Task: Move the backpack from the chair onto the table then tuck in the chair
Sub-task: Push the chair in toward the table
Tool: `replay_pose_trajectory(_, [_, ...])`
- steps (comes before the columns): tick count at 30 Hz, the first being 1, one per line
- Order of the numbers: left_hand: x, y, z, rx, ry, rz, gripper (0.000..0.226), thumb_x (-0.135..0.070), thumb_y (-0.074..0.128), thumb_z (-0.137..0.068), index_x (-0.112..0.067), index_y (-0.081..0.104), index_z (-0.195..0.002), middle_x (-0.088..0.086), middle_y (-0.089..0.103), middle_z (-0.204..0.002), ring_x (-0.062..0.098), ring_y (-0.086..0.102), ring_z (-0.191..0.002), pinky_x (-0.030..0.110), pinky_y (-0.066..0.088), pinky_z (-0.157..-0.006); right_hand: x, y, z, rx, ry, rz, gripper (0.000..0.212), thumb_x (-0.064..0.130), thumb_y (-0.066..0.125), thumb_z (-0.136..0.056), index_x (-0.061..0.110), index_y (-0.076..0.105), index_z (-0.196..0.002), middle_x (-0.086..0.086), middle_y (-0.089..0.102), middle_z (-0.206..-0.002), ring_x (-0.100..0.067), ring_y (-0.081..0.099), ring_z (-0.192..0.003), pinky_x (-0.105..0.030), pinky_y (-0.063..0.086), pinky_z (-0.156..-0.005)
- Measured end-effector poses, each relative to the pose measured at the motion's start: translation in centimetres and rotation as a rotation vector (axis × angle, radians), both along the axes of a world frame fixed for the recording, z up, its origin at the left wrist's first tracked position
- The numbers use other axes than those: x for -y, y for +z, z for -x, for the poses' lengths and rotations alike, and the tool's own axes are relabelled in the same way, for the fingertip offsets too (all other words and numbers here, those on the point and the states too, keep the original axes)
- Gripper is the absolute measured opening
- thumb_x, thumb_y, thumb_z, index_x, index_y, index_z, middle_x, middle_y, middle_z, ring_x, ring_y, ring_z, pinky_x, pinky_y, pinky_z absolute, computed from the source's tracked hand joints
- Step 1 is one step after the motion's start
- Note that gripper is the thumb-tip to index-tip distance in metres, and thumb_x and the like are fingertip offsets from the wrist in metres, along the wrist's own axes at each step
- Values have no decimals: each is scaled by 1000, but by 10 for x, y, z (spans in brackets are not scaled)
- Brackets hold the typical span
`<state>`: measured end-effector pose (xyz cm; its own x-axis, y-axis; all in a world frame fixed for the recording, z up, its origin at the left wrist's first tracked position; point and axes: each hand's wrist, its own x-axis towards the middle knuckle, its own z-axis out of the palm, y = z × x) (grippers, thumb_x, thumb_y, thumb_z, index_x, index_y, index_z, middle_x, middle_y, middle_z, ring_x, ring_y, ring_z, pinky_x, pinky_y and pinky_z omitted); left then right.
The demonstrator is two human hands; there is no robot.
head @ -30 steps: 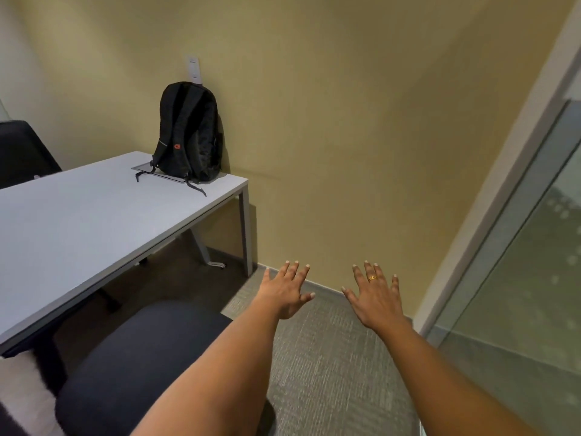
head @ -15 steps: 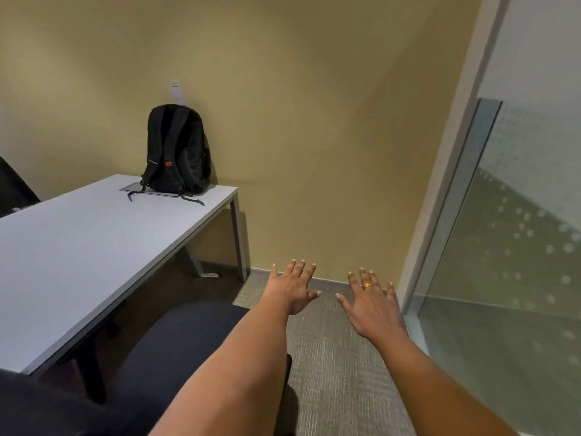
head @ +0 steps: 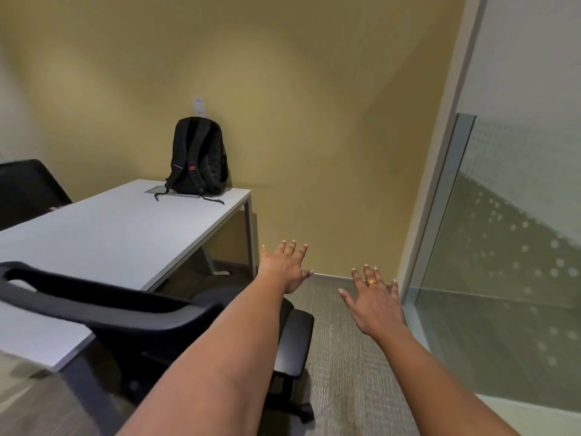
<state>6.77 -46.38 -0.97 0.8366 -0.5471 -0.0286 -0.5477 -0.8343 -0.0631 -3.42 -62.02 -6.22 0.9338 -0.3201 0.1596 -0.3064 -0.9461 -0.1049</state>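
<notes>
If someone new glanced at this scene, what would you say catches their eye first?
Probably the two bare arms stretched forward, left hand and right hand open, fingers spread, holding nothing. Next, the black backpack standing upright at the far end of the white table, against the wall. A black chair sits at the table's near edge.

Free room: open carpet [head: 355, 357] ahead, between the office chair [head: 151, 313] and the glass partition [head: 509, 262]. Obstacles: chair's backrest top and armrest [head: 294, 341] on the left, apparently close against the white table [head: 119, 228]; yellow wall [head: 314, 121] closing the far end.
</notes>
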Motion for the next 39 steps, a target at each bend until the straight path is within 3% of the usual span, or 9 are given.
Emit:
replay_pose_trajectory(10, [-120, 26, 54, 39, 26, 144, 65, -53, 22, -94, -25, -4, -147, 3, 2, -158, 21, 0, -145, 58, 6, -112, -116, 40, 41, 95, 32, -11, 63, 56, 19, -94, 21, 12, -146, -7, 8, -156, -22, 2, -143, -50, 2, -113])
replay_pose_trajectory(18, [-240, 33, 44, 109, 30, 201, 65, -55, 21, -93, -26, -1, -147, 3, 6, -158, 21, 2, -145, 57, 7, -113, -229, 58, 26, 231, 30, -26, 63, 56, 20, -93, 19, 17, -145, -9, 14, -155, -22, 8, -142, -51, 5, -113])
replay_pose_trajectory(26, [-350, 22, 13, 133, 22, 235, 65, -57, 20, -92, -27, 1, -147, 2, 7, -158, 20, 3, -145, 56, 7, -114, -338, 56, 1, 233, 12, -15, 65, 58, 17, -92, 20, 13, -146, -7, 11, -156, -21, 4, -143, -50, 3, -113])
replay_pose_trajectory(39, [-395, 5, -35, 128, 28, 274, 67, -60, 17, -91, -26, 6, -147, 1, 6, -158, 18, -3, -145, 53, 5, -115, -392, 50, -43, 191, 39, 2, 68, 61, 15, -91, 20, 15, -145, -7, 11, -156, -20, 3, -143, -52, 1, -112])
